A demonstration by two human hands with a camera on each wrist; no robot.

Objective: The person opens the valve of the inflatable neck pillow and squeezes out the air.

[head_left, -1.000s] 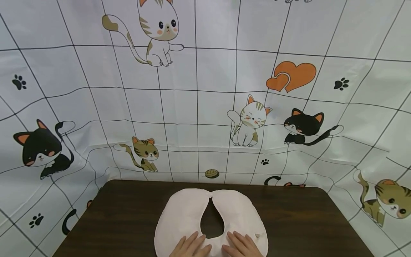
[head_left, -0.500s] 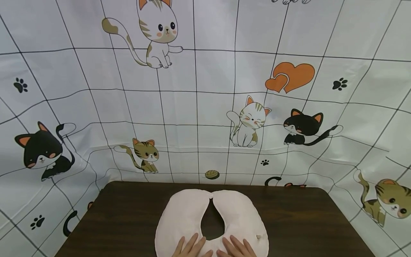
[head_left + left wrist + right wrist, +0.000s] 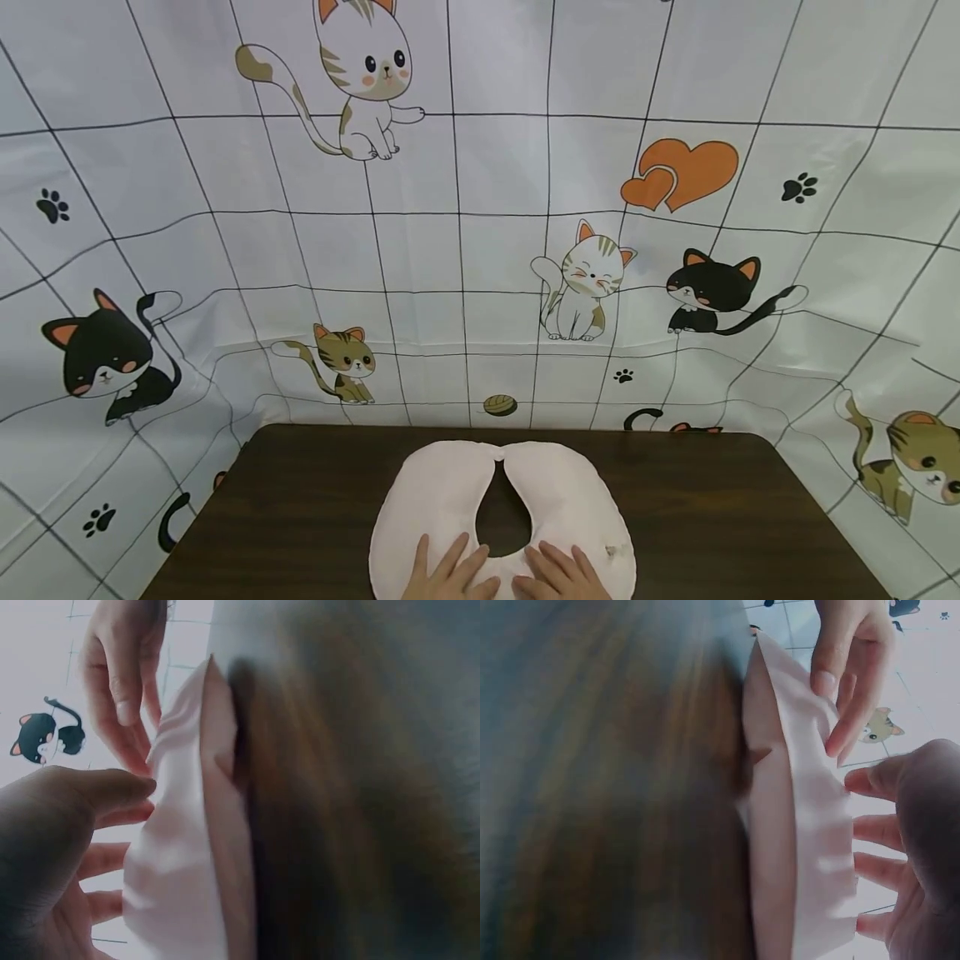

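Observation:
A pale pink U-shaped neck pillow (image 3: 577, 492) lies flat with its two ends meeting at the far side. On its near left part rests my left hand (image 3: 448, 575), fingers spread and fairly straight. My right hand (image 3: 562, 575) lies on the near right part in the same way, its fingertips close to the teardrop-shaped opening. Both wrist views show the fingertips touching the pillow's top, with the side seam (image 3: 204, 787) running along its edge. Neither hand curls round the pillow. A small light tag or mark (image 3: 611, 551) sits on the pillow's right side.
The pillow is on a dark brown wooden table (image 3: 705, 517) with rounded far corners. Behind and around it hangs a white grid-patterned sheet (image 3: 495, 167) printed with cats, hearts and paw prints.
Both hands shift slightly over the near part of the pillow, first toward me and closer together, then a little forward again. The pillow keeps its place on the table; the head view tilts slightly.

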